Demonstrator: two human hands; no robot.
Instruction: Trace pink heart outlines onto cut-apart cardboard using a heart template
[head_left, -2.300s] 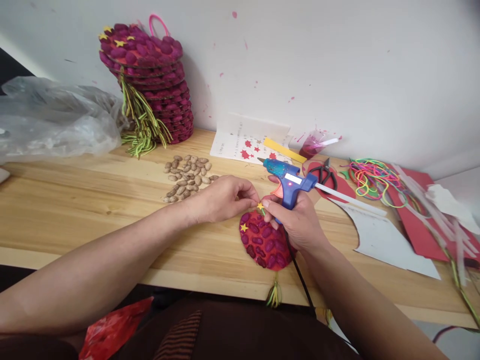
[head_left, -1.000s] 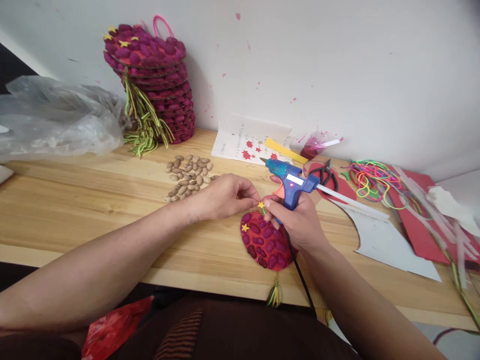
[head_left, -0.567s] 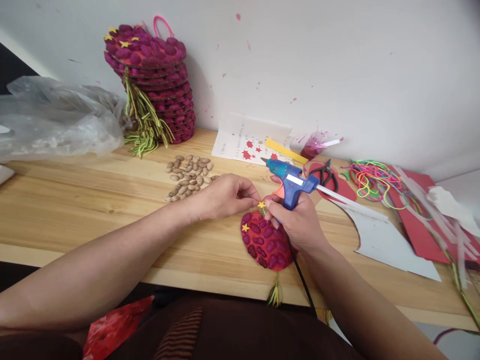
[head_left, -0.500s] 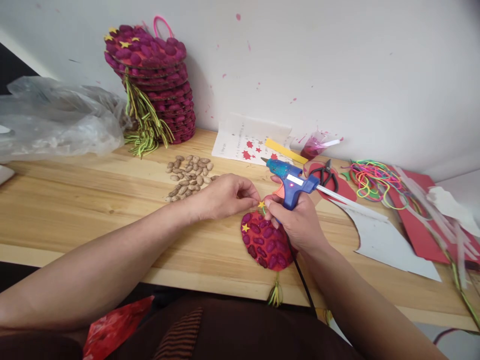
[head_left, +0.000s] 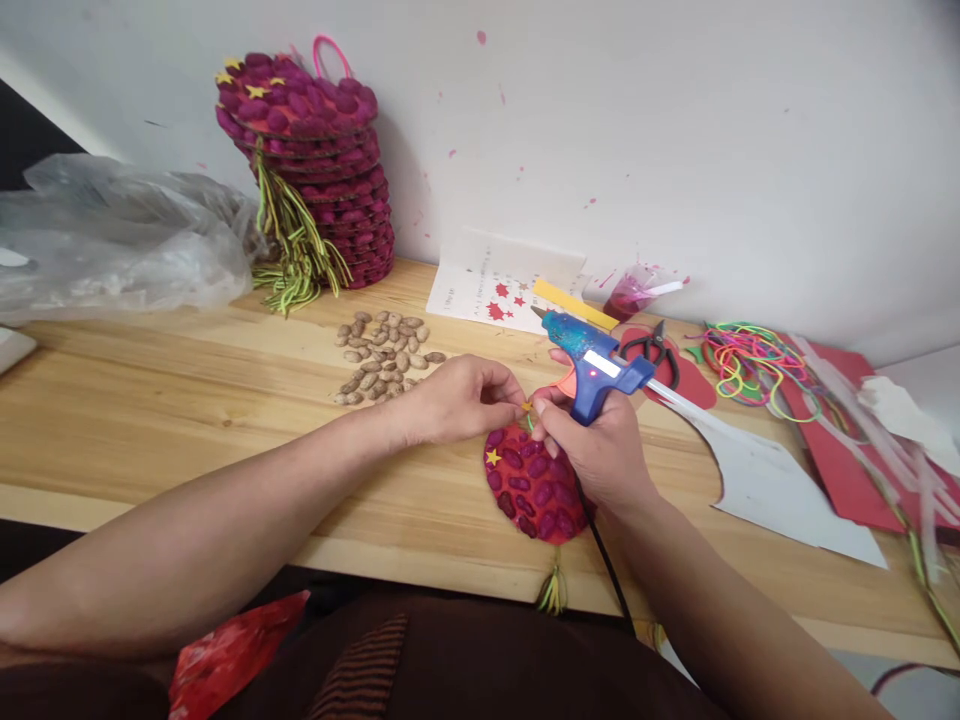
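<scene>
My left hand [head_left: 480,400] pinches a small yellow star [head_left: 527,407] between thumb and forefinger. My right hand [head_left: 604,440] grips a blue glue gun [head_left: 592,365], its nozzle pointing up and left and a clear glue stick out of its back. The right thumb and a finger also reach to the star's edge. Just below both hands lies a round red disc [head_left: 536,490] covered with purple-dyed peanuts. Another yellow star [head_left: 493,457] sits at the disc's left edge, and a green tassel [head_left: 553,590] hangs from its bottom over the table edge.
Loose peanuts [head_left: 386,350] lie left of my hands. A tall purple peanut-covered lantern [head_left: 330,170] stands by the wall, beside a plastic bag [head_left: 120,240]. Behind are paper [head_left: 457,285] with red stars and a yellow strip [head_left: 574,303]. Right: pliers [head_left: 654,352], colored cords [head_left: 750,370], white card [head_left: 787,490].
The yellow star between my fingertips has turned and now shows less of its face. The glue gun has tilted slightly. The whole view has shifted a little.
</scene>
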